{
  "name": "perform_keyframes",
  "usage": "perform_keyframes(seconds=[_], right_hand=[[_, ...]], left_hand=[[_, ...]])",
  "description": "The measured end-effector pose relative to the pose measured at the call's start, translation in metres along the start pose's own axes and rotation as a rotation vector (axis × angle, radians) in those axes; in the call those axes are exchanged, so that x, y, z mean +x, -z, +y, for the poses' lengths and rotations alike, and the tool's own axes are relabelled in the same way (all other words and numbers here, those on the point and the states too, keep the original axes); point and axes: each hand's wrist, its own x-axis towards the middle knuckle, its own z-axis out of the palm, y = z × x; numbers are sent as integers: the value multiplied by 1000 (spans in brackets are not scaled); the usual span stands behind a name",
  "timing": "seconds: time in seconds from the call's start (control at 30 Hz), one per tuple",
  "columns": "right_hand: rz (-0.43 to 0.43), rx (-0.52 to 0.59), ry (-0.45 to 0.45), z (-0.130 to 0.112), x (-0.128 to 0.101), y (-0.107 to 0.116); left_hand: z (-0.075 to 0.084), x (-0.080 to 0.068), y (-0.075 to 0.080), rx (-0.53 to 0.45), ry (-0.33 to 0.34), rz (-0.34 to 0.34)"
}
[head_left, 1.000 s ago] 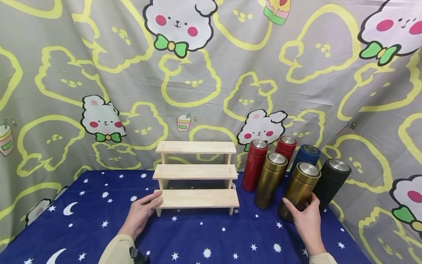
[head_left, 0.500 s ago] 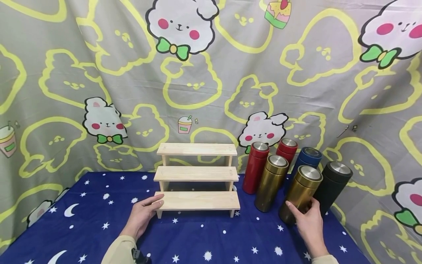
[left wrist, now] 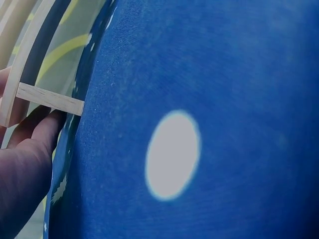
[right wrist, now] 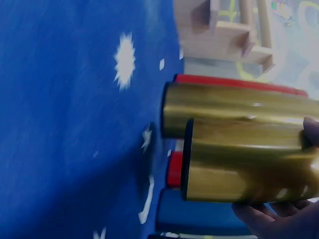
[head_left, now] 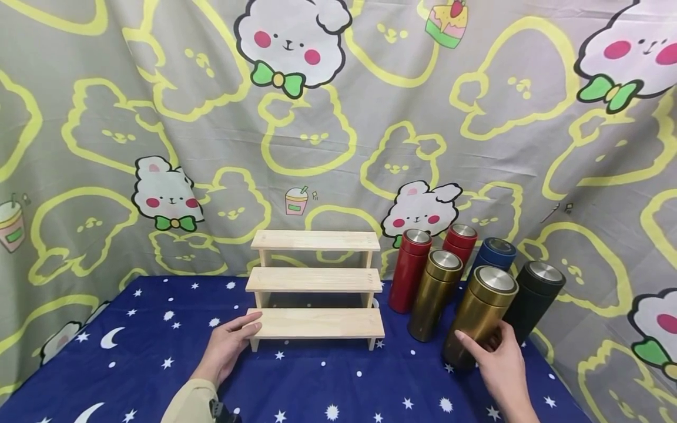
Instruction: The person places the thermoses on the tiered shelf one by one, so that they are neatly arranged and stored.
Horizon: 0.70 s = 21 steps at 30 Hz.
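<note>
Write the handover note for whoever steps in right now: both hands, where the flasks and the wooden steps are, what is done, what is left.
Left hand: fingers resting on the left end of the lowest step of the wooden rack.
Right hand: grips the near gold flask low on its body; the right wrist view shows it just clear of the blue cloth.
Other flasks stand right of the rack: second gold, two red, blue, black.
Done: one flask picked up.
Left: all three steps are bare; probably flasks go onto them.
</note>
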Motion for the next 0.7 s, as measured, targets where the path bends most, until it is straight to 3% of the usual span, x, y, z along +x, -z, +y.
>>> perform_keyframes(seconds=[0.53, 0.7], right_hand=[[-186, -20, 106, -37, -15, -8], [-265, 7, 87, -47, -14, -20]], left_hand=[[-7, -1, -3, -17, -8, 27], [-3, -1, -2, -16, 6, 22]])
